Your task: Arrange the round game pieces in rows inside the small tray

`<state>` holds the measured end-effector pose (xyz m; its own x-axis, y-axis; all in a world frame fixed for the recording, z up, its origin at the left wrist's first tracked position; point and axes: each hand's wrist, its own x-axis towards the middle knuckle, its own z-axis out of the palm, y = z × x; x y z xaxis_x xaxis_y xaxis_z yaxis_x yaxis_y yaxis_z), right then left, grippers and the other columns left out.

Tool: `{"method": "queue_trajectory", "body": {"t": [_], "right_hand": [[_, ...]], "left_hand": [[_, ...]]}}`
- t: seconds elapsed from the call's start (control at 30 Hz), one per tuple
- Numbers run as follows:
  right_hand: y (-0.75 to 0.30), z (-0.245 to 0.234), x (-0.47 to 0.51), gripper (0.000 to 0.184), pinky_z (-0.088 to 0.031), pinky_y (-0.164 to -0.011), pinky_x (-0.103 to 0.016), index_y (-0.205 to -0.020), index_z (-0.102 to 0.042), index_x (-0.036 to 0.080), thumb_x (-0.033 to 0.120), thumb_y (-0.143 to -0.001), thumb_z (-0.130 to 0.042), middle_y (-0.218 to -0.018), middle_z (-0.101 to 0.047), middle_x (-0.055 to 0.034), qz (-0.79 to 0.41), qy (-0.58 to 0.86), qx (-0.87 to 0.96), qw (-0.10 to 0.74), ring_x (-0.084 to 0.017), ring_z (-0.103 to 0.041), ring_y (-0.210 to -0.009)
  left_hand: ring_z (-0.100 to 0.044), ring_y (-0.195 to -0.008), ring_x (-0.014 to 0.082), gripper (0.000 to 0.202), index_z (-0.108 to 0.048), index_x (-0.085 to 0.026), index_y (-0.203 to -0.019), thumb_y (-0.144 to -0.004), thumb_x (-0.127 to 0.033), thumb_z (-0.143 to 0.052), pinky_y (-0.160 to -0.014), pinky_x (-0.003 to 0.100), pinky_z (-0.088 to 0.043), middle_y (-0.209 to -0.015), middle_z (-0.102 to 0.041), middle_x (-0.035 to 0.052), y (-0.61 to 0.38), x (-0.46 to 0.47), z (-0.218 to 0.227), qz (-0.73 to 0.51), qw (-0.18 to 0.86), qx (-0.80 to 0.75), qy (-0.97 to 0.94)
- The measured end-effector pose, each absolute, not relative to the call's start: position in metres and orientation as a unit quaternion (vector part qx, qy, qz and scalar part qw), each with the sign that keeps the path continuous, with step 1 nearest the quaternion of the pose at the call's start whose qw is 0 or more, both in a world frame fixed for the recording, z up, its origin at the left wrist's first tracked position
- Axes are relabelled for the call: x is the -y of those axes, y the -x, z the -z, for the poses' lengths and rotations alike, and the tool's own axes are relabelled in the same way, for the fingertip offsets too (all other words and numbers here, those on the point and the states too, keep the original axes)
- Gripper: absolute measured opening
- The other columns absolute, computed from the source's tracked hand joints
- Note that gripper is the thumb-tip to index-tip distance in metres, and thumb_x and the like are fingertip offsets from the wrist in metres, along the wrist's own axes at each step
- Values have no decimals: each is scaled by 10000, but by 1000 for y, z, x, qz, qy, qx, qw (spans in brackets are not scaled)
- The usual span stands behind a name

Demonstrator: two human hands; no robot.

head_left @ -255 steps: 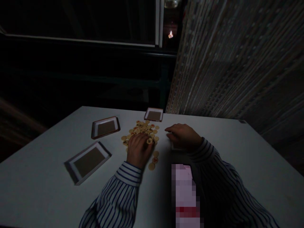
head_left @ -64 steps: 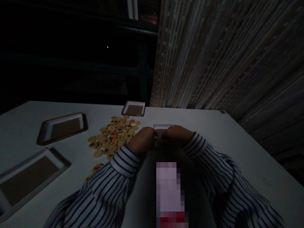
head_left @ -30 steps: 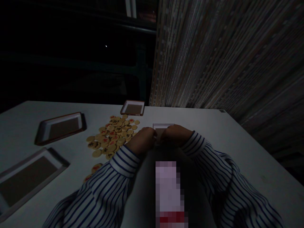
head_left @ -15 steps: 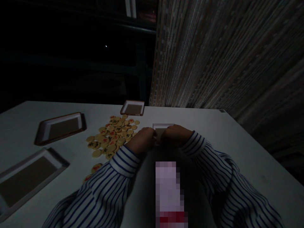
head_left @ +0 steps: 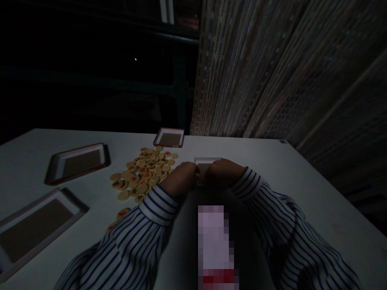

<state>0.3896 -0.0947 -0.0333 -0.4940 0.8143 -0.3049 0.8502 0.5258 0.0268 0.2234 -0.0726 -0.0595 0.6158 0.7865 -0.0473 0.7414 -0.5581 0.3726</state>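
My left hand (head_left: 181,179) and my right hand (head_left: 227,172) are close together, one on each side of a small shallow box (head_left: 208,160) with a pale rim and a brown inside. The fingers of both hands are curled in. Whatever they pinch, if anything, is hidden in the dark between them. Just left of my left hand lies a loose heap of round wooden chess pieces (head_left: 146,171), marked with red and black characters. A few more pieces (head_left: 122,213) lie beside my left sleeve.
Three shallow open boxes stand on the white table (head_left: 302,193): a far box (head_left: 169,139), a box at the left (head_left: 78,162) and a bigger one at the near left (head_left: 36,225). Behind the table hangs a strand curtain (head_left: 248,72). The room is dark.
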Motion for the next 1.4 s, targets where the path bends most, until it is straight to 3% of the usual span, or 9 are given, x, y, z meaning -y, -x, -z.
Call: {"method": "queue_trajectory", "body": {"t": [0.27, 0.37, 0.47, 0.83, 1.27, 1.4], "right_hand": [[-391, 23, 98, 277, -417, -663, -288, -945, -674, 238, 372, -783, -492, -934, -684, -67, 47, -482, -862, 151, -224, -624, -855], [-396, 19, 98, 256, -410, -675, -279, -969, -669, 247, 295, -795, -487, -958, -682, -61, 36, -488, -860, 145, -212, -618, -876], [-402, 14, 99, 300, -404, -729, -283, -1031, -650, 266, 229, -814, -445, -1006, -673, -53, 26, -506, -854, 119, -204, -603, -924], [-410, -3, 108, 324, -393, -800, -304, -1071, -621, 216, 233, -851, -384, -1013, -667, -63, -36, -537, -842, 35, -204, -585, -951], [-402, -13, 116, 314, -392, -807, -295, -1020, -628, 176, 276, -886, -363, -969, -670, -65, -88, -551, -824, -94, -184, -585, -923], [-398, -13, 117, 296, -394, -811, -286, -995, -636, 175, 273, -880, -382, -957, -673, -56, -89, -552, -820, -127, -178, -585, -911]], "left_hand": [[-619, -856, 185, 297, -659, -161, -972, -746, -175, -468, -706, 246, -446, -929, -683, 97, -222, 74, 53, -67, 177, -438, -879], [-625, -825, 175, 285, -672, -170, -937, -764, -181, -446, -699, 237, -445, -902, -691, 86, -220, 75, 45, -66, 179, -435, -880], [-625, -832, 187, 283, -674, -171, -933, -776, -212, -443, -717, 251, -446, -910, -691, 89, -217, 75, 38, -77, 180, -436, -878], [-611, -927, 203, 325, -628, -178, -1045, -778, -285, -475, -830, 279, -441, -969, -685, 61, -194, 69, 16, -149, 143, -477, -854], [-627, -797, 202, 376, -667, -194, -940, -753, -461, -481, -726, 282, -474, -883, -695, 46, -153, 61, -18, -300, 136, -496, -803], [-626, -787, 203, 398, -667, -184, -919, -738, -489, -487, -716, 287, -481, -874, -693, 50, -137, 58, -18, -282, 156, -495, -807]]}}
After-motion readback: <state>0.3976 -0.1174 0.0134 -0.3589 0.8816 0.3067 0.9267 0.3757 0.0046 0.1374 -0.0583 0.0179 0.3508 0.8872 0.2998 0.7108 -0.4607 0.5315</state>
